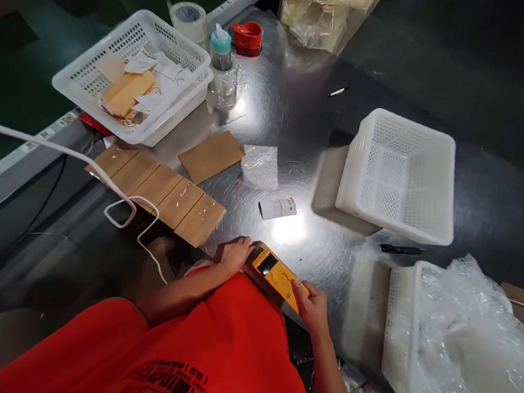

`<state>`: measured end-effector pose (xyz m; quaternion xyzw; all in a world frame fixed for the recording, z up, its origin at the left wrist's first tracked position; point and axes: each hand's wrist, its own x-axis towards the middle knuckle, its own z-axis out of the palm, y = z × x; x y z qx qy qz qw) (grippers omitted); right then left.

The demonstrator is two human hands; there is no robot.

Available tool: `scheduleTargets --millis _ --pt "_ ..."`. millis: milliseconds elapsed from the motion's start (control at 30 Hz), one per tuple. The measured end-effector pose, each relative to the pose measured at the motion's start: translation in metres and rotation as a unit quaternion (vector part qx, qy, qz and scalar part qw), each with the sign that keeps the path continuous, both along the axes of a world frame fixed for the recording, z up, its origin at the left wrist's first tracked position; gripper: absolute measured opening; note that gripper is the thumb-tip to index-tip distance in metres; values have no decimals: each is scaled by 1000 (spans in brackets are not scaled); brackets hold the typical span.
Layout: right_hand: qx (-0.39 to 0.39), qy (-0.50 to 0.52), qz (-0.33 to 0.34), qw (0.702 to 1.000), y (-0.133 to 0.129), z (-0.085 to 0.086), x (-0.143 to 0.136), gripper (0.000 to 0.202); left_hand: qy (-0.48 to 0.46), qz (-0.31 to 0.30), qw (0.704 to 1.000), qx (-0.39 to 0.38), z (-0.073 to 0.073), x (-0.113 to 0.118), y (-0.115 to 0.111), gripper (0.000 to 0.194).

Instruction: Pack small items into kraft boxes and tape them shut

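Note:
A long narrow box [282,279] with a yellow printed top and brown sides is held at the table's near edge, close to the red shirt. On its top is a dark rectangle like a small screen. My left hand [235,254] grips the box's left end, fingers bent over the edge. At the other end my right hand [313,306] is closed round the box, thumb on the yellow face. Just beyond lies a curled printed paper [279,208], and farther off a piece of bubble wrap [261,166] touches a flat brown cardboard piece [211,156].
Brown cartons [162,189] stand in a row at left, a white cable [86,158] crossing them. A white basket [134,81] of papers is behind, near tape rolls [188,21] and a bottle [220,49]. At right are an upright basket [402,172] and one full of bubble wrap [399,331].

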<state>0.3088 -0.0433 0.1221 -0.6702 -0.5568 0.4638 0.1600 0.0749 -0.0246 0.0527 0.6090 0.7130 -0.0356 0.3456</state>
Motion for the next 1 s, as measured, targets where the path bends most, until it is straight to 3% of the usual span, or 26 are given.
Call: scheduleTargets --millis 167,300,433,600,700,800,900,1000 --pt "13 15 -4 1000 -5 -1 11 52 11 -21 1000 7 11 0 2 37" --pt "21 21 -9 1000 -11 -4 23 52 -14 30 999 31 18 -10 3 50" --pt "16 23 -20 999 -16 -8 33 53 -111 56 989 78 21 -14 -12 40" --pt "24 23 -21 999 -15 -13 33 52 -325 41 945 22 16 2 -36 72" --pt "24 28 -24 999 -14 -13 26 51 -303 23 952 -41 13 10 -31 96" --pt "14 27 -20 999 -11 -11 16 49 -241 -12 969 -53 13 5 -17 105" --pt "9 18 -15 1000 -7 -8 9 49 -176 -51 983 -5 15 -8 -4 117" --pt "0 12 -17 1000 -5 -6 6 49 -176 -162 968 80 17 -17 8 124"
